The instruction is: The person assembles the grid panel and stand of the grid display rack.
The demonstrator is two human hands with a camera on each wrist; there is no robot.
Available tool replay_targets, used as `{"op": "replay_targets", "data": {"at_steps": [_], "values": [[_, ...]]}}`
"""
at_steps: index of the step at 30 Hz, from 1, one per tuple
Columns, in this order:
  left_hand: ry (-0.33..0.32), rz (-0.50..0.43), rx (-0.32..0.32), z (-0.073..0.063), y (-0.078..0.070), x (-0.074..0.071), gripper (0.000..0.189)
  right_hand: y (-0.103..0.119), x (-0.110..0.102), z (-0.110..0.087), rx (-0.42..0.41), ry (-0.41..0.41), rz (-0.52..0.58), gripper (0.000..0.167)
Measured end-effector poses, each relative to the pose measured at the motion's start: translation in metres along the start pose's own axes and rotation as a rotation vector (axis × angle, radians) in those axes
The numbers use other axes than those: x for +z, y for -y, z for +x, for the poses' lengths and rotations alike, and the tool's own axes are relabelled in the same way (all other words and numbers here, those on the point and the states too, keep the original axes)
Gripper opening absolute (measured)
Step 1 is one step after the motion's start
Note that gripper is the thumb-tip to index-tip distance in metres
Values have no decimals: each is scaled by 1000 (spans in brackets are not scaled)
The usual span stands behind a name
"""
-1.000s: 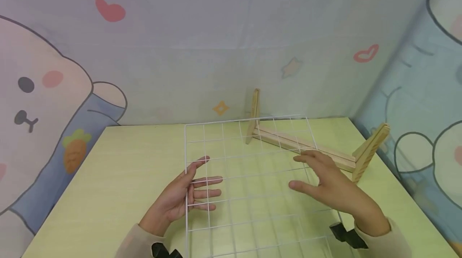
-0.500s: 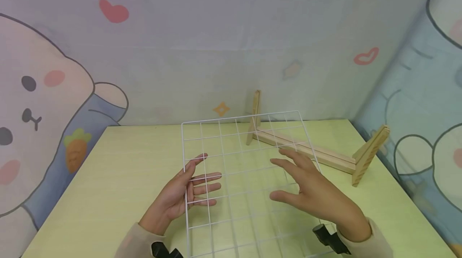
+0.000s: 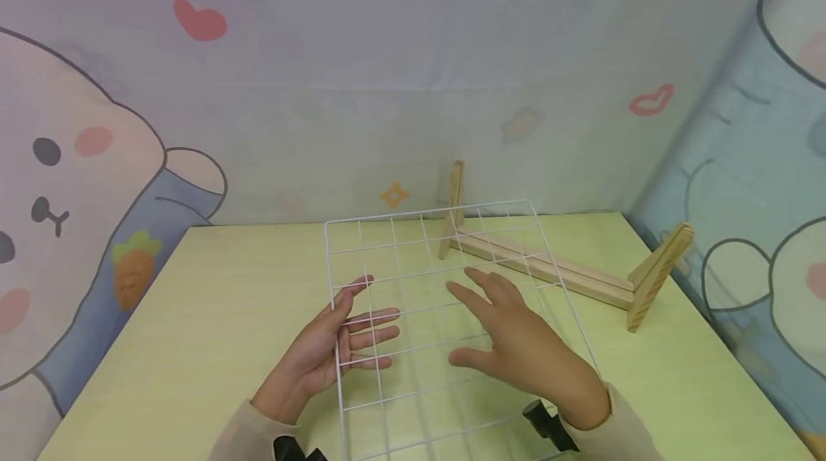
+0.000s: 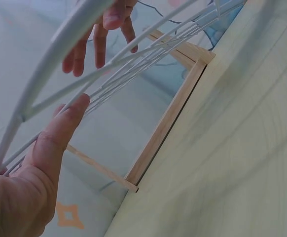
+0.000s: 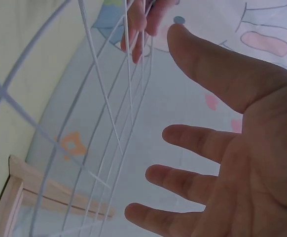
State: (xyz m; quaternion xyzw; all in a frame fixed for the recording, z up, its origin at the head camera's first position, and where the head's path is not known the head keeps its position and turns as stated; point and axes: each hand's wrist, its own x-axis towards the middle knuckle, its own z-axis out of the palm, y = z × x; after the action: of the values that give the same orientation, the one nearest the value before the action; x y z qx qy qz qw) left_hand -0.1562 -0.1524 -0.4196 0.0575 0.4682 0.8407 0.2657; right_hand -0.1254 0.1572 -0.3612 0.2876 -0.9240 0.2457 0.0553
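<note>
A white wire grid panel [image 3: 422, 213] is tilted up over the table, its far edge raised. My left hand [image 3: 319, 353] grips its left side, thumb in front of the wires and fingers extended behind them. In the left wrist view, the left thumb [image 4: 57, 136] lies along the wires. Over the middle of the panel hovers my right hand [image 3: 519, 346], fingers spread and nothing in its grasp. The right wrist view shows that palm [image 5: 262, 182] apart from the mesh.
Behind the panel at right, a wooden stand [image 3: 584, 285] with two upright end pieces sits on the pale yellow table [image 3: 219, 310]. A printed cloth backdrop [image 3: 361, 88] rises along the table's back and right edges.
My right hand has moved left across the panel from its right side. The panel's far right corner has shifted slightly left, while my left hand stays nearly in place.
</note>
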Motion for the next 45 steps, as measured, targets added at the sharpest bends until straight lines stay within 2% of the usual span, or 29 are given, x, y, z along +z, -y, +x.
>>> {"op": "replay_targets", "data": {"at_steps": [6, 11, 24, 35, 45], "values": [[-6, -1, 9, 0, -1, -1, 52, 5, 11, 9, 54, 102, 4, 94], [2, -8, 11, -1, -3, -1, 51, 6, 19, 15, 72, 128, -4, 94], [0, -7, 6, 1, -2, -1, 52, 12, 31, 23, 54, 124, -22, 84], [9, -9, 12, 2, -2, -2, 53, 14, 36, 24, 167, 105, -40, 81], [34, 6, 20, -1, -2, 0, 52, 14, 40, 28, 159, 108, -10, 80]]}}
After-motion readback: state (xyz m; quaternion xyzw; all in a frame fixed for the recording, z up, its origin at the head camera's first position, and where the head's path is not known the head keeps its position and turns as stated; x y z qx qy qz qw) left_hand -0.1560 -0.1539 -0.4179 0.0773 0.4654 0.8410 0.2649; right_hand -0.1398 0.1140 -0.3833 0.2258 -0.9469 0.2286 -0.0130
